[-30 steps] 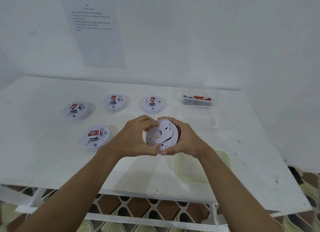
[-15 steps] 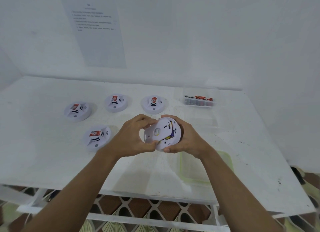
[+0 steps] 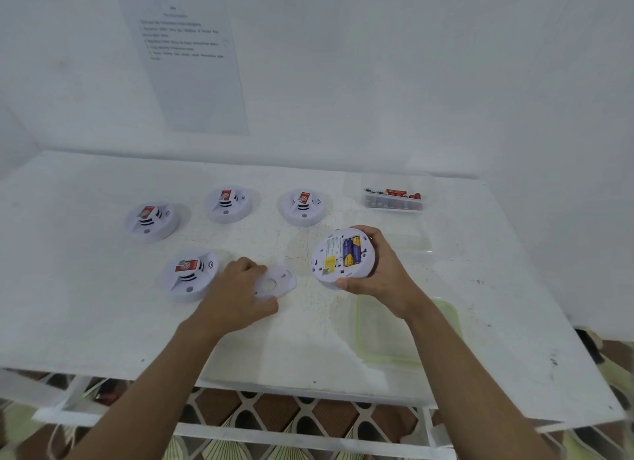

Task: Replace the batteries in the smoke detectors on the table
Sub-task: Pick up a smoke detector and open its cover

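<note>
Four smoke detectors lying free; fifth detector, batteries exposed, gripped by right hand; one backplate pinched by left hand; one battery box.

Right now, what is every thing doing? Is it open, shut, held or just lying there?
held smoke detector, back open, tilted up in the right hand
batteries, seated in the open detector
back cover, off, on the table, gripped by the left hand
four other smoke detectors, shut, face up on the table
clear box, holds spare batteries; lid cannot tell
</note>
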Available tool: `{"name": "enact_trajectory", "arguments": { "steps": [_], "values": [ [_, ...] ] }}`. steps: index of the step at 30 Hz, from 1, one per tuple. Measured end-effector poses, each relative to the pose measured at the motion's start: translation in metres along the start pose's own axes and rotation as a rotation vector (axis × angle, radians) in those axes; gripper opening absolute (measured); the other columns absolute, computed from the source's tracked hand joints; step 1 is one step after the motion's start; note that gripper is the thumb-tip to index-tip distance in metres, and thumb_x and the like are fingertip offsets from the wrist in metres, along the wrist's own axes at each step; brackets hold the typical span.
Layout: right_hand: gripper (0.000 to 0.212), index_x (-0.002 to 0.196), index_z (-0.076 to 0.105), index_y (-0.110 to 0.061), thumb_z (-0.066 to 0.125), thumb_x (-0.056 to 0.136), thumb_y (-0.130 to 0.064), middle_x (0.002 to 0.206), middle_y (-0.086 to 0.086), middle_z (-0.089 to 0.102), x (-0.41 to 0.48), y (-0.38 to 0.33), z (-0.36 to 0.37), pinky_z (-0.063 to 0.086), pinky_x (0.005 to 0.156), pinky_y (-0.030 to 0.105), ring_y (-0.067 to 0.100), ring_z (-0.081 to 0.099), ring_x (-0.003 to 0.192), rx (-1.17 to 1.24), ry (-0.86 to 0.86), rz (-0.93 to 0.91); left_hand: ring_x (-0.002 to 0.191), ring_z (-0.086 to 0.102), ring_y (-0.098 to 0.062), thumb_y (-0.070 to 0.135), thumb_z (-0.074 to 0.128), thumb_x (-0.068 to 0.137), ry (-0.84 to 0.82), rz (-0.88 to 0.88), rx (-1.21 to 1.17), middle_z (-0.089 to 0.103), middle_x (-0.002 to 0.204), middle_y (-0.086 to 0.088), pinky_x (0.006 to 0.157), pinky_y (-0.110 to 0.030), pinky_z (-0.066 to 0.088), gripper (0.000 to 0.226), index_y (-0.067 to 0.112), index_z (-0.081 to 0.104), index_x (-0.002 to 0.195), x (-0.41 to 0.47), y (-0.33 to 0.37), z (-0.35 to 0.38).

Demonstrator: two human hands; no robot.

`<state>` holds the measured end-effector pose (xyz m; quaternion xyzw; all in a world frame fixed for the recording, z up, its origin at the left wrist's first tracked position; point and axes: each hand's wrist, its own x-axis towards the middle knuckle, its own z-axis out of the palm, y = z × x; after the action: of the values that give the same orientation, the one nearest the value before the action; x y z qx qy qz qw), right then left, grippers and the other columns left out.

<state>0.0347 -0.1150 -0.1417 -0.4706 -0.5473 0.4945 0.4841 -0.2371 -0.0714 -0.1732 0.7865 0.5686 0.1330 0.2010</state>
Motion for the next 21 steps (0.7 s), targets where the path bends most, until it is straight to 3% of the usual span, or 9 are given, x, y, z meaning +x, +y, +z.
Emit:
{"name": "enact_trajectory", "arguments": {
  "steps": [5,8,10,14,16,18,21],
  "values": [
    [0.092,0.133,0.045,-0.012,0.090,0.054,-0.025,0.126,0.005,0.061,-0.001,-0.001,0.002,0.056,0.083,0.028,0.015,0.065,0.112,0.027,-0.025,0.008,0.111,0.046,-0.025,0.062,0.042,0.067,0.030,0.079,0.089,0.052,0.123,-0.004,0.095,-0.038,0.040,0.081,0.014,0.059,0.130,0.002,0.004,0.000],
    [0.090,0.132,0.046,-0.011,0.088,0.054,-0.023,0.123,0.006,0.062,-0.004,-0.003,0.001,0.056,0.081,0.028,0.016,0.066,0.110,0.075,-0.052,0.021,0.109,0.052,-0.010,0.046,0.056,0.089,0.054,0.023,-0.294,0.057,0.118,0.011,0.093,-0.031,0.043,0.039,0.027,0.062,0.122,-0.001,0.031,-0.012],
    [0.086,0.131,0.049,-0.013,0.087,0.055,-0.020,0.121,0.005,0.064,-0.005,-0.002,0.001,0.057,0.082,0.030,0.017,0.066,0.109,0.106,-0.081,0.026,0.096,0.064,-0.009,0.033,0.051,0.099,-0.041,-0.040,-0.629,0.069,0.107,0.009,0.083,-0.030,0.050,0.020,0.027,0.065,0.112,-0.001,0.054,-0.020],
    [0.088,0.134,0.050,-0.009,0.092,0.058,-0.024,0.125,0.009,0.066,-0.004,-0.001,0.001,0.056,0.090,0.036,0.026,0.065,0.114,0.168,-0.113,0.034,0.079,0.061,-0.018,0.028,0.050,0.101,-0.187,-0.096,-0.973,0.072,0.099,-0.011,0.066,-0.030,0.050,0.028,0.010,0.068,0.110,0.002,0.085,-0.022],
    [0.093,0.139,0.049,-0.007,0.094,0.062,-0.035,0.130,0.012,0.065,-0.005,-0.002,0.000,0.055,0.095,0.038,0.030,0.063,0.119,0.215,-0.095,0.028,0.086,0.061,-0.027,0.024,0.052,0.101,-0.191,-0.126,-1.093,0.071,0.105,-0.018,0.073,-0.036,0.053,0.028,0.004,0.070,0.110,0.004,0.091,-0.018],
    [0.085,0.141,0.051,-0.011,0.088,0.070,-0.041,0.132,0.007,0.066,-0.005,-0.004,0.000,0.054,0.098,0.038,0.027,0.063,0.122,0.236,-0.011,0.018,0.098,0.066,-0.031,0.021,0.051,0.101,-0.149,-0.188,-1.224,0.071,0.111,-0.017,0.088,-0.043,0.054,0.029,0.000,0.069,0.111,0.007,0.097,-0.012],
    [0.058,0.139,0.055,-0.020,0.074,0.088,-0.040,0.134,0.001,0.066,-0.001,-0.003,0.000,0.053,0.101,0.047,0.026,0.063,0.123,0.174,0.159,0.000,0.094,0.071,-0.025,0.018,0.053,0.100,-0.037,-0.307,-1.397,0.071,0.114,-0.015,0.081,-0.033,0.059,0.027,-0.002,0.063,0.116,0.008,0.108,-0.005]
  ]
}}
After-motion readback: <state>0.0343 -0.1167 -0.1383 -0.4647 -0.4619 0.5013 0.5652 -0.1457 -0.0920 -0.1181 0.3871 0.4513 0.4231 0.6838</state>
